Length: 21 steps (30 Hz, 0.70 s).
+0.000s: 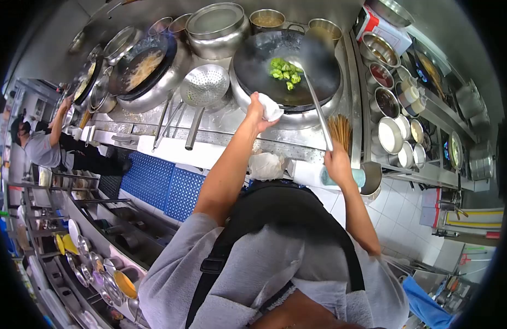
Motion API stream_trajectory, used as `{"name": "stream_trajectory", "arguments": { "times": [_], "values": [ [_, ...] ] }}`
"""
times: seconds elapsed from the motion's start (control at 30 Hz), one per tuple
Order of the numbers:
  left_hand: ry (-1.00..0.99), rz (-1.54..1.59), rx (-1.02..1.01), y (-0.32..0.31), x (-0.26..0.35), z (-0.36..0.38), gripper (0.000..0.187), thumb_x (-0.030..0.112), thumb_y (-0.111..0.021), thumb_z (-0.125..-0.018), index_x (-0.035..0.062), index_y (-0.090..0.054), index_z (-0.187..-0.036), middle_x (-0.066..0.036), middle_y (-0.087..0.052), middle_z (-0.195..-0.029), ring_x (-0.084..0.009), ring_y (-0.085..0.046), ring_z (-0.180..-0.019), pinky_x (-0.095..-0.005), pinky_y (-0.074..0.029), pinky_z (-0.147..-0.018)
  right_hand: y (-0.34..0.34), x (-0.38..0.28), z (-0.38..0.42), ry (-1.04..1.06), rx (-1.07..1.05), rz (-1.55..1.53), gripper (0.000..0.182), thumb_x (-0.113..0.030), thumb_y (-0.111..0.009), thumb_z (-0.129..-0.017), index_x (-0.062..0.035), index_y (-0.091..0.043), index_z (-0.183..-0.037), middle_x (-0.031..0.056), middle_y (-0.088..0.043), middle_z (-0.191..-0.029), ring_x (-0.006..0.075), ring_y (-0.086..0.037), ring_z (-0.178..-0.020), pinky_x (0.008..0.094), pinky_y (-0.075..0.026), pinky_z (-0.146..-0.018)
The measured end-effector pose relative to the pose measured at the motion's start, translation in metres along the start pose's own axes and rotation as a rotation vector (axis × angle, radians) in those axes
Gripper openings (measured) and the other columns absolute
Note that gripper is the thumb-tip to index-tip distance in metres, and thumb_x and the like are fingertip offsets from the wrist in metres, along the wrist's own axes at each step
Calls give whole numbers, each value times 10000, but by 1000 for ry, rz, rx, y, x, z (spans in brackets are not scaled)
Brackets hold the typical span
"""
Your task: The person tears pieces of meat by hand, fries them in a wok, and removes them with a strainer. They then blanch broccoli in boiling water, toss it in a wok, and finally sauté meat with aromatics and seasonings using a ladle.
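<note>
Green broccoli pieces (pixel 285 71) lie in a large black wok (pixel 253 60) on the stove in front of me. My left hand (pixel 255 115) is closed around a folded white cloth (pixel 270 108) at the wok's near rim; whether a wok handle is under the cloth is hidden. In my right hand (pixel 338 163) is the long metal handle of a ladle (pixel 314 101), fingers wrapped round its end. The ladle's head reaches into the wok beside the broccoli, partly blurred by steam. A bamboo brush (pixel 340 130) stands just beyond my right hand.
Left of the wok rests a perforated strainer (pixel 204 86). Farther left, another wok (pixel 141 68) holds pale food. Sauce containers (pixel 386 102) line the right side. A co-worker (pixel 42 145) stands far left. Blue mats (pixel 149 178) cover part of the floor.
</note>
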State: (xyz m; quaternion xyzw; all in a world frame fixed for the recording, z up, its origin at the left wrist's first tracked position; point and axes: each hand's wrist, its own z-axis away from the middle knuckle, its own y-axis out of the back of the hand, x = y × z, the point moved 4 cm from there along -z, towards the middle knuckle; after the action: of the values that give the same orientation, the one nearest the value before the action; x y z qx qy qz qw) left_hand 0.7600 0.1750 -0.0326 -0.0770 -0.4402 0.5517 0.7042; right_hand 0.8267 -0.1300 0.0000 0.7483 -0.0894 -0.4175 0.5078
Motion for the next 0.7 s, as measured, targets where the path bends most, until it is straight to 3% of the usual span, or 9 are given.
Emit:
{"name": "stream_trajectory", "arguments": {
  "times": [0.1, 0.17, 0.2, 0.23, 0.33, 0.43, 0.57, 0.63, 0.7],
  "values": [
    [58, -6, 6, -20, 3, 3, 376, 375, -480, -967, 123, -501, -1245, -157, -595, -1198, -370, -608, -1068, -578, -477, -933, 70, -27, 48, -157, -154, -202, 442, -89, -637, -869, 44, -554, -1283, 280, -648, -1005, 437, -645, -921, 479, -498, -837],
    [26, 97, -64, -5, -9, -42, 293, 293, -497, -963, 110, -518, -1191, -158, -616, -1135, -369, -617, -1025, -577, -505, -884, 98, -15, 57, 12, -89, -61, 464, -94, -660, -861, 18, -567, -1301, 287, -642, -1051, 430, -646, -913, 478, -492, -825],
    [29, 100, -51, 0, -13, -70, 193, 198, -503, -959, 106, -530, -1127, -157, -620, -1026, -357, -619, -941, -557, -544, -812, 126, -45, 47, -166, -219, -120, 450, -90, -663, -864, -3, -587, -1298, 280, -652, -1057, 427, -647, -920, 477, -494, -832],
    [67, 7, 36, -13, -11, -61, 169, 141, -517, -934, 88, -514, -1094, -149, -607, -1035, -337, -634, -876, -510, -562, -739, 125, -40, 36, -20, -176, -38, 428, -72, -653, -866, -12, -598, -1286, 277, -660, -1025, 434, -643, -932, 479, -495, -842],
    [139, -30, 72, -32, -35, -36, 201, 153, -526, -932, 51, -500, -1103, -169, -589, -1000, -346, -606, -885, -510, -574, -739, 116, -57, -17, 14, -232, 77, 447, -57, -634, -867, 10, -569, -1304, 292, -652, -990, 477, -607, -943, 492, -488, -841],
    [-14, 7, -22, -29, -46, 9, 191, 174, -524, -955, 72, -515, -1117, -148, -599, -1003, -314, -612, -889, -502, -577, -712, 83, -22, -52, 220, -44, 107, 450, -56, -601, -899, 31, -534, -1335, 241, -679, -918, 365, -670, -758, 411, -517, -692],
    [73, 19, 38, -18, -95, 132, 164, 175, -534, -917, 84, -527, -1054, -115, -626, -889, -253, -628, -680, -395, -564, -551, 108, -14, -13, -145, -203, -685, 454, -48, -565, -926, -6, -508, -1375, 69, -590, -711, 150, -566, -569, 298, -451, -512],
    [52, 44, 5, -31, -80, 126, 136, 175, -534, -916, 81, -528, -1014, -110, -620, -872, -243, -625, -689, -387, -559, -551, 108, -16, 12, -288, -193, -949, 452, -51, -547, -942, -1, -489, -1387, -3, -530, -694, 64, -491, -539, 240, -399, -460],
    [40, 74, -53, -45, -59, 103, 121, 148, -531, -915, 60, -540, -998, -116, -620, -863, -249, -621, -688, -356, -558, -552, 103, -17, 13, -231, -219, -858, 466, -55, -551, -936, -12, -472, -1394, -3, -538, -710, 78, -483, -508, 249, -394, -447]
  ]
}}
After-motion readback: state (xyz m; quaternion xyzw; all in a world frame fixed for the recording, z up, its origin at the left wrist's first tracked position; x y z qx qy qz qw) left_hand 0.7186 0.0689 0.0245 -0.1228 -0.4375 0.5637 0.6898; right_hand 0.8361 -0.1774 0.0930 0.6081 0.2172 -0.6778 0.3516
